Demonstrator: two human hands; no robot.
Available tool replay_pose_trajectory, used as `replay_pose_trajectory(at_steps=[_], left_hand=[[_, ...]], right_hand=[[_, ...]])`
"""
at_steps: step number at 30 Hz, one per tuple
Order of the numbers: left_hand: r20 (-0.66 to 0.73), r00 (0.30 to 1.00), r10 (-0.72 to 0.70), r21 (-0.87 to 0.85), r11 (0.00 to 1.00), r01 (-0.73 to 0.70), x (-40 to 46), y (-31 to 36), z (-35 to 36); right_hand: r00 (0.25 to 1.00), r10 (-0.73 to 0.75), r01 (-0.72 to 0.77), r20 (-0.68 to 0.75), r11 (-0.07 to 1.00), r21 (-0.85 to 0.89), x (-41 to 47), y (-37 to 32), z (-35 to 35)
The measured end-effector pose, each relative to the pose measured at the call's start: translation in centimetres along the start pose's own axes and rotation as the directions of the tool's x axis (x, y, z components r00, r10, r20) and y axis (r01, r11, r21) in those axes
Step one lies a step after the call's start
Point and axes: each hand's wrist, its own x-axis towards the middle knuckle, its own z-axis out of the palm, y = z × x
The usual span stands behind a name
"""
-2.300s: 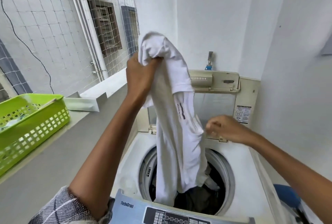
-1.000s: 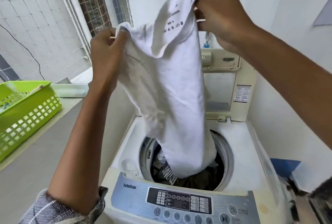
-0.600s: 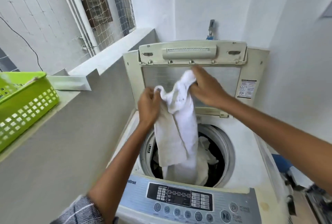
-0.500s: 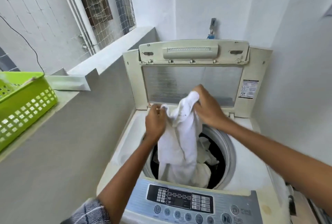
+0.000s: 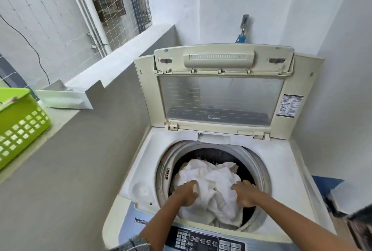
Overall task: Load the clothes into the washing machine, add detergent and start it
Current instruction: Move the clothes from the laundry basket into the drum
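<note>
The cream top-loading washing machine [image 5: 279, 174] stands in front of me with its lid [image 5: 221, 94] raised upright at the back. A white garment [image 5: 213, 186] lies bunched in the round drum, over darker clothes. My left hand [image 5: 186, 192] and my right hand [image 5: 244, 193] are both down inside the drum opening, pressing on the white cloth, the left on its near-left side and the right on its near-right side. Whether the fingers grip the cloth I cannot tell. The grey control panel [image 5: 201, 240] lies along the bottom edge.
A green plastic basket [image 5: 18, 126] sits on the grey ledge [image 5: 66, 150] at the left, with a white packet [image 5: 64, 100] beyond it. A tap [image 5: 242, 29] is on the white wall behind the lid. Blue and dark items [image 5: 342, 200] lie at the right.
Both hands have lowered the white garment from above the opening down into the drum, where it now lies bunched. My view has tilted down toward the machine.
</note>
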Motion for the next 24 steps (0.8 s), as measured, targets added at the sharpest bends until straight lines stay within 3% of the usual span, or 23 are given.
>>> replay_pose_trajectory(at_steps=[7,14,17,20,22,24], left_hand=[[-0.092,0.995,0.024,-0.216,0.975,-0.044,0.2,0.2,0.5],[-0.193,0.98,0.045,-0.463,0.876,-0.132,-1.4,0.5,1.6],[-0.231,0.973,0.005,-0.582,0.801,-0.143,-2.2,0.4,1.7],[-0.262,0.964,-0.043,-0.658,0.739,-0.146,-2.5,0.3,1.6],[-0.281,0.956,-0.079,-0.697,0.702,-0.147,-2.4,0.4,1.5],[-0.281,0.954,-0.106,-0.717,0.683,-0.135,-2.3,0.8,1.4]], right_hand=[[0.984,0.025,0.024,-0.178,0.964,0.265,0.0,-0.7,-0.5],[0.957,-0.013,0.176,-0.289,0.819,0.546,-0.9,-2.6,0.0],[0.951,0.074,0.191,-0.299,0.622,0.759,-0.5,-3.6,-1.0],[0.964,0.174,0.152,-0.199,0.248,0.957,0.4,-4.2,-2.1],[0.972,0.203,0.118,-0.121,0.026,0.993,1.3,-4.1,-2.6],[0.975,0.208,0.102,-0.08,-0.101,0.99,2.3,-3.6,-2.9]])
